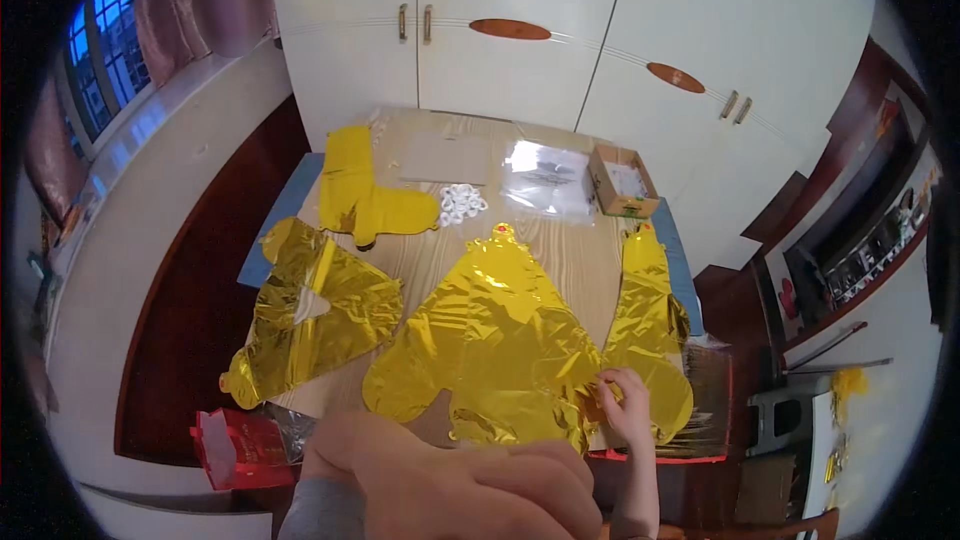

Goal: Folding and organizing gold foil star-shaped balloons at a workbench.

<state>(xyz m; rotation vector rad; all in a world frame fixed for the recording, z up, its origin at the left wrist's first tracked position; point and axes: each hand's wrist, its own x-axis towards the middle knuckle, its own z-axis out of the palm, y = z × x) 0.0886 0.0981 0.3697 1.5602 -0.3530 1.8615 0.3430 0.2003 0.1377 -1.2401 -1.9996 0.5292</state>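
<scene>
A large flat gold foil balloon (500,340), narrow at the top with a small red spot there, spreads over the middle of the table before me. My right hand (627,405) pinches its lower right edge between thumb and fingers. Close to the camera, my left hand (450,485) hangs over the balloon's lower part in a grey sleeve. Its fingers are curled together, and whatever they hold is hidden. The hand also covers part of the balloon's bottom edge.
Other flat gold foil balloons lie at left (320,315), at back left (350,190) and at right (640,310). Farther back are white rings (462,204), a clear plastic sheet (548,180) and a cardboard box (625,183). A red bag (240,450) sits at lower left.
</scene>
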